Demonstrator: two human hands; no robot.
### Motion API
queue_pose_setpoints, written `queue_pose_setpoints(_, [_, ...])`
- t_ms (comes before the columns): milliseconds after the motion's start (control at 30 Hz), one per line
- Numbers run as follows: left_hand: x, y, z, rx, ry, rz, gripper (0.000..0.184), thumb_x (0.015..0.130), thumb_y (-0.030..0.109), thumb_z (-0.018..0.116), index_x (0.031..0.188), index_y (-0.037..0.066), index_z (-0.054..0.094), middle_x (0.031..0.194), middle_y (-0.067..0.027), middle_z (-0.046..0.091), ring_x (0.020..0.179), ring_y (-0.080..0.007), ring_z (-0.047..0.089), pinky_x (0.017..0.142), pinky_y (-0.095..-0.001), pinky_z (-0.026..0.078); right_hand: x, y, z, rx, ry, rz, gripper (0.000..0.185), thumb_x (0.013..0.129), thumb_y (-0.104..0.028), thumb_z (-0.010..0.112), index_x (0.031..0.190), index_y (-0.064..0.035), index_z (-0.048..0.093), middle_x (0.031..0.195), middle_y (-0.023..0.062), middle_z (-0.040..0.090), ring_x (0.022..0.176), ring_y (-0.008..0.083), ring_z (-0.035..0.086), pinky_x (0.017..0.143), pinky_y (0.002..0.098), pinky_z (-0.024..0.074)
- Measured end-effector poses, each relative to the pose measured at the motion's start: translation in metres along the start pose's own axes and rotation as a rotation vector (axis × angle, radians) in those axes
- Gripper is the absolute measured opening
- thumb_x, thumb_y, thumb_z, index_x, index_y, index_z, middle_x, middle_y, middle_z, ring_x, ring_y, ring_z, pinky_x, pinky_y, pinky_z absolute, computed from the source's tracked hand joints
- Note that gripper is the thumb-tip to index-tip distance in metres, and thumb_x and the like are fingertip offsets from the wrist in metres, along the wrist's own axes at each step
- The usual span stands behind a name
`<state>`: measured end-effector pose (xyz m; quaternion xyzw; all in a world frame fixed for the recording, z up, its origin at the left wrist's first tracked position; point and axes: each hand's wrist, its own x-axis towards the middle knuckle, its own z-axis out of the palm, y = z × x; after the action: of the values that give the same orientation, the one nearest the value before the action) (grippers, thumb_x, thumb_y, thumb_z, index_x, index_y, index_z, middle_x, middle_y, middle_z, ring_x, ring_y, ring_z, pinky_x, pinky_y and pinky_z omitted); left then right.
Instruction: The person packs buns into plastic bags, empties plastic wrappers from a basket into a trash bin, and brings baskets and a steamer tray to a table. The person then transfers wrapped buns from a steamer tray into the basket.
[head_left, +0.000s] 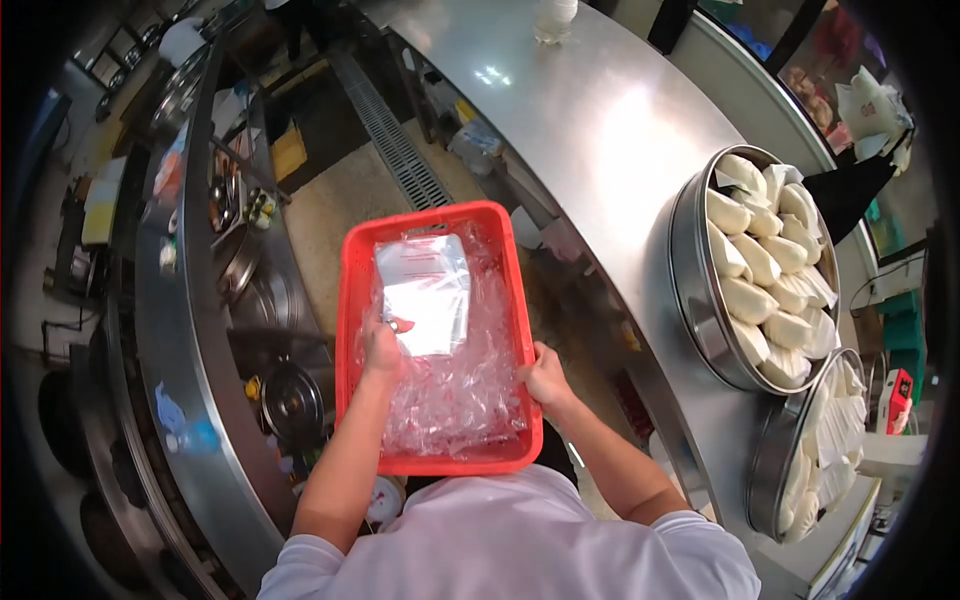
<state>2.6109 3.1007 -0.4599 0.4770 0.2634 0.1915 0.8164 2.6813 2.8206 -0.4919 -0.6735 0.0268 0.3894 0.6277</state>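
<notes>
The red rectangular plastic basket with raised walls (455, 464) sits in the middle of my feed, held in front of the wearer's body above the floor of the aisle, its near end at the white short-sleeved shirt (560, 545); I judge it is braced there, though I can't tell whether rim and cloth touch. Inside, a flat stack of clear plastic bags with red print (430, 290) lies on a loose heap of crumpled clear plastic (450, 410), which probably props it up near the walls' height. I see the left hand (383, 345) reaching in over the near end, closed on the stack's lower left edge with the thumb on top; its other fingers are mostly hidden from me. The right hand (545, 378) is clenched around the basket's right rim, likely to steady the load while the other is inside. To the right I have a long stainless-steel counter (600, 140) bearing a round, deep metal pan (690, 300) of pale elongated buns (780, 255), packed snugly, I suppose to save room. Just beside it stands a second round metal pan (765, 480). Across the aisle, on the left, runs a narrower steel counter (190, 330), and beyond the basket a slotted metal floor grate (390, 130) leads away, presumably for drainage.
</notes>
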Motion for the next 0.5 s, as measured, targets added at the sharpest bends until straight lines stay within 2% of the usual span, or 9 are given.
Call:
queue_pose_setpoints(100, [0.041,-0.013,0.053,-0.078,-0.114,-0.123,0.057,0.074,-0.003,0.055,0.131,-0.003,0.056,0.113,-0.0144,0.066,0.102,-0.0253,0.066,0.09,-0.0386,0.057,0.039,0.018,-0.007,-0.018,-0.001,0.035,0.041,0.072,0.007,0.055,0.112,0.0064,0.061,0.093,0.0081,0.065,0.08,0.018,0.063,0.071,0.0324,0.0515])
queue_pose_setpoints(167, [0.073,-0.023,0.097,-0.002,-0.1,-0.158,0.059,0.075,-0.004,0.056,0.134,-0.005,0.052,0.115,-0.0149,0.065,0.101,-0.0252,0.066,0.089,-0.0382,0.057,0.059,0.016,-0.009,0.024,-0.002,0.045,0.04,0.072,0.007,0.055,0.112,0.0057,0.061,0.09,0.0062,0.064,0.077,0.0168,0.061,0.069,0.0318,0.0509])
queue_pose_setpoints(267, [0.132,-0.058,0.142,0.118,-0.131,-0.252,0.065,0.076,-0.006,0.059,0.139,-0.006,0.045,0.118,-0.0167,0.063,0.101,-0.0251,0.066,0.089,-0.0373,0.056,0.081,0.01,-0.007,0.048,0.045,0.039,0.027,0.074,0.002,0.058,0.101,0.0023,0.059,0.081,0.005,0.06,0.072,0.016,0.058,0.062,0.0332,0.0487])
queue_pose_setpoints(333, [0.181,-0.113,0.151,0.311,-0.19,-0.245,0.059,0.078,-0.006,0.058,0.136,-0.006,0.048,0.117,-0.0184,0.064,0.1,-0.0246,0.066,0.087,-0.0359,0.056,0.097,0.011,-0.009,0.043,0.035,0.075,0.034,0.073,0.004,0.058,0.106,0.0037,0.061,0.087,0.0045,0.062,0.076,0.0158,0.059,0.067,0.0323,0.05])
queue_pose_setpoints(400, [0.198,-0.116,0.186,0.431,-0.221,-0.305,0.05,0.082,-0.008,0.053,0.132,-0.005,0.053,0.114,-0.0171,0.065,0.098,-0.0252,0.066,0.084,-0.0374,0.056,0.106,0.023,-0.005,0.033,0.036,0.087,0.037,0.072,0.005,0.058,0.108,0.0044,0.061,0.09,0.0044,0.063,0.078,0.0159,0.06,0.069,0.0318,0.0507])
queue_pose_setpoints(500, [0.242,-0.153,0.206,0.143,-0.393,-0.53,0.053,0.081,-0.004,0.057,0.134,-0.005,0.053,0.116,-0.0162,0.065,0.101,-0.0262,0.067,0.086,-0.0364,0.057,0.124,0.038,0.001,-0.034,0.07,0.058,0.034,0.072,0.003,0.058,0.106,0.0044,0.061,0.091,0.0052,0.064,0.081,0.0161,0.06,0.072,0.031,0.0508])
